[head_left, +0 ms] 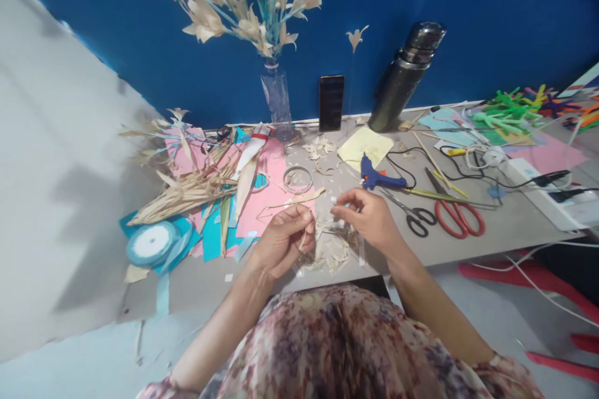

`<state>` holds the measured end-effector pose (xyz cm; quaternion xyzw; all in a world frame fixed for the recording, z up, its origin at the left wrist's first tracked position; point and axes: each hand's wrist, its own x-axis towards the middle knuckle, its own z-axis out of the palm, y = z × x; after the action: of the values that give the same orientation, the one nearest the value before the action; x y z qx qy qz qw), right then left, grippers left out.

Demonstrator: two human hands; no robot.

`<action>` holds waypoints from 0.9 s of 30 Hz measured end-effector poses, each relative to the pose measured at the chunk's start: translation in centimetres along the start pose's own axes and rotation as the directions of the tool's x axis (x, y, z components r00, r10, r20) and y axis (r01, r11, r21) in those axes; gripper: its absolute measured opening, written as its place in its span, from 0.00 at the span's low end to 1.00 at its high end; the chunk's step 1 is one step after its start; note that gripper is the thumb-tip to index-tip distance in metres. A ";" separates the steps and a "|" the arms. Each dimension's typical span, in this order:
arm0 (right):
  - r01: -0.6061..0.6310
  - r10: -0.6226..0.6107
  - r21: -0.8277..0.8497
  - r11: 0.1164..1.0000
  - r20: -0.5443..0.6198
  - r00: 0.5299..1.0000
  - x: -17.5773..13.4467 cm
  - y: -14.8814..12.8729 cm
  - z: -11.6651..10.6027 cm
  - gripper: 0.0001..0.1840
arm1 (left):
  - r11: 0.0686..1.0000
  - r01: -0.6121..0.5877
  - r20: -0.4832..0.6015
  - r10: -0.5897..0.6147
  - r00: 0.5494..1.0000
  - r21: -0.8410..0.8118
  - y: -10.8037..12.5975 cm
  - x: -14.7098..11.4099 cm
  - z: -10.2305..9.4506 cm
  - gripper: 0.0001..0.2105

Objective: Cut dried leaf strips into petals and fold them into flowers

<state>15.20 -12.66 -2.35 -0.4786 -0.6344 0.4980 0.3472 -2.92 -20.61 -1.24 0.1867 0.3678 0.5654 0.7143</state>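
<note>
My left hand is closed, thumb against fingers, on a thin pale strip of dried husk that hangs below the fingertips. Just to its right, my right hand has its fingers curled together in a pinch. A tiny pale speck shows by those fingertips, too small to name. The two hands are a short gap apart, above a heap of husk scraps near the table's front edge. Behind them lie a longer husk strip and a ring-shaped roll of tape.
Right of my hands lie a blue glue gun, black-handled scissors and red-handled scissors. A ribbon spool and a husk bundle lie left. A bottle of husk flowers, phone and flask stand behind.
</note>
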 end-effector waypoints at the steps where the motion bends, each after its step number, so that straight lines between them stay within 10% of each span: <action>1: 0.042 -0.046 -0.074 0.996 -0.042 0.998 0.1 0.0 0.1 0.17 | 1.000 0.008 0.002 -0.008 1.000 -0.003 0.0 0.0 0.0 0.11; 9: 0.192 -0.238 0.164 0.968 0.343 0.909 0.0 -1.7 0.7 0.18 | 0.994 0.082 0.029 -0.085 0.996 0.072 -0.2 -0.1 0.2 0.12; 16: 0.323 -0.349 0.145 0.935 0.231 0.908 0.8 -4.6 -0.1 0.11 | 0.948 0.040 0.032 -0.053 0.998 0.316 1.4 -0.8 0.4 0.13; 20: 0.370 -0.334 -0.050 0.928 0.333 0.882 0.4 -5.6 0.3 0.18 | 0.925 -0.085 -0.061 0.115 0.991 0.369 2.5 -0.5 1.1 0.13; 27: 0.628 -0.483 -0.447 0.636 0.404 0.777 -0.1 -5.7 0.5 0.13 | 0.738 -0.225 0.016 0.279 0.960 0.636 3.3 -0.5 1.3 0.07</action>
<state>13.31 -13.16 3.07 -0.2719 -0.9056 0.2124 0.2466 -4.17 -19.94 2.03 0.4406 0.5359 0.5071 0.5115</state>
